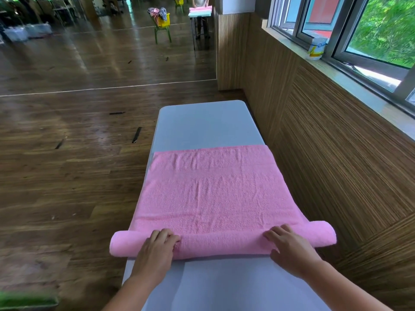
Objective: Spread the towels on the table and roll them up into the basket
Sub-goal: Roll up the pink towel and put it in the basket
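Note:
A pink towel (pixel 213 189) lies spread across the narrow white table (pixel 202 124). Its near end is rolled into a thick roll (pixel 222 244) that overhangs both long sides of the table. My left hand (pixel 157 248) sits on the left part of the roll, fingers curled over its top. On the right part of the roll lies my right hand (pixel 289 245), fingers bent over it the same way. No basket shows near the table.
A wood-panelled wall (pixel 325 153) runs close along the table's right side, under a window sill with a white tub (pixel 316 49). Wooden floor (pixel 67 153) lies to the left. Far off, a green chair with a yellow basket of cloths (pixel 162 19) stands beside another table.

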A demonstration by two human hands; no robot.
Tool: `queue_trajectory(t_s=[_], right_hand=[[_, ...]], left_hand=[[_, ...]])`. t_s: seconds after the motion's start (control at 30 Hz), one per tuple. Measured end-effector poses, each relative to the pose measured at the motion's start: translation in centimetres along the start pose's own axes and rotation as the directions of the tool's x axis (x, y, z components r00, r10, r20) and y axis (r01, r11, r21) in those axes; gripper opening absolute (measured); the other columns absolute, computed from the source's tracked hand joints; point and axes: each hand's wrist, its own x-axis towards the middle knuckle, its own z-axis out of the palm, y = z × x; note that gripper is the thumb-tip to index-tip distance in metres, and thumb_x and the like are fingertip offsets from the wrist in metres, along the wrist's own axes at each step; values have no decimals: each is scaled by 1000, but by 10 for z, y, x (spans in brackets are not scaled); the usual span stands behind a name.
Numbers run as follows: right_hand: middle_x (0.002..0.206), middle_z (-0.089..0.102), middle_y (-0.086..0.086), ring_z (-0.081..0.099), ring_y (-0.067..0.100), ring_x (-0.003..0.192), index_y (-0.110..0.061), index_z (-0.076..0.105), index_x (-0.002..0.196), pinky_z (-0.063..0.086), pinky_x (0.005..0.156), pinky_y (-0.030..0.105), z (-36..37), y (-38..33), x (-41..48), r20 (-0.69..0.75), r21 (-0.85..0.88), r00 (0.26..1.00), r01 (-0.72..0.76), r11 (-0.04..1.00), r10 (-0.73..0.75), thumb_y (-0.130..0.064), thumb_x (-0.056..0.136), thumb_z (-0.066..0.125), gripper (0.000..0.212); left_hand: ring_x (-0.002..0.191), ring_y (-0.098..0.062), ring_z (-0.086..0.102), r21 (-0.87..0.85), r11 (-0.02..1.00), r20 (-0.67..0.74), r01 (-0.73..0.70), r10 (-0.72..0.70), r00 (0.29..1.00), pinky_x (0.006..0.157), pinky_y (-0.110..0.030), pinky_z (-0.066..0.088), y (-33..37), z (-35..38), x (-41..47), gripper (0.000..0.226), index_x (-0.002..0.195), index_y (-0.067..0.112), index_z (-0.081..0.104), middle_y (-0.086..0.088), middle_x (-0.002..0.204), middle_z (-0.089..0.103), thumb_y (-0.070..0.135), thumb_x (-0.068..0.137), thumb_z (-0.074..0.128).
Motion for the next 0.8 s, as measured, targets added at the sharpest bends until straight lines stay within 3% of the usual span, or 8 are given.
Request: queue_trajectory(t_s=[0.1,0.2,0.3,0.4,0.53,0.67,0.73,0.8], right_hand=[[103,67,-16,56,16,91,-30,66,112,55,72,32,4,4,0,42,-94,999,-25,995,29,-34,66,76,48],[79,65,-17,49,13,78,-33,67,93,43,62,28,-2,-2,6,57,-166,997,-41,985,52,-32,66,77,29],[84,63,-11,43,16,88,-26,64,91,33,69,31,-12,-5,12,109,-131,994,-11,991,26,-34,82,54,15],[91,53,-8,42,16,91,-22,66,88,41,70,34,-14,-3,13,109,-51,994,-23,998,29,-34,87,46,24],[95,52,-5,53,20,84,-24,61,96,49,64,39,-5,2,10,-13,-5,999,-44,999,44,-20,86,60,10],[84,59,-13,54,13,79,-31,67,85,52,58,31,2,6,8,14,-106,1000,-11,994,13,-20,81,72,13],[87,67,-17,61,14,89,-32,73,88,55,68,27,-5,1,2,14,-130,999,38,991,-36,-33,72,73,16],[94,70,-19,64,14,94,-33,74,94,57,75,29,-13,-3,-2,33,-158,999,47,986,-42,-48,56,72,41]], left_hand=[[105,-13,56,31,999,85,10,-12,996,79,-35,50,0,-3,-2,52,116,41,63,18,118,62,47,66,72],[93,-12,53,49,999,92,-24,19,996,71,-32,46,-2,-4,-1,49,111,41,65,23,101,64,41,62,73],[85,-10,51,115,993,65,-40,33,997,68,-30,44,-3,-7,2,33,98,39,71,24,88,64,40,70,54],[87,-11,46,77,995,69,-56,50,996,70,-31,43,-3,-8,3,33,96,35,71,19,91,55,40,78,43],[95,-13,50,-75,997,29,12,-10,1000,67,-31,51,-4,-7,4,26,112,37,59,11,105,46,30,87,65],[95,-11,50,-44,996,-15,-73,73,997,73,-30,50,-4,-7,1,12,96,40,56,20,101,48,38,86,61],[103,-10,50,-12,999,47,-44,44,998,85,-31,46,-6,-7,-3,29,103,44,57,23,108,52,54,76,61],[109,-10,50,30,1000,128,0,-4,992,90,-34,44,-10,-5,-6,52,111,48,54,22,115,53,57,62,70]])
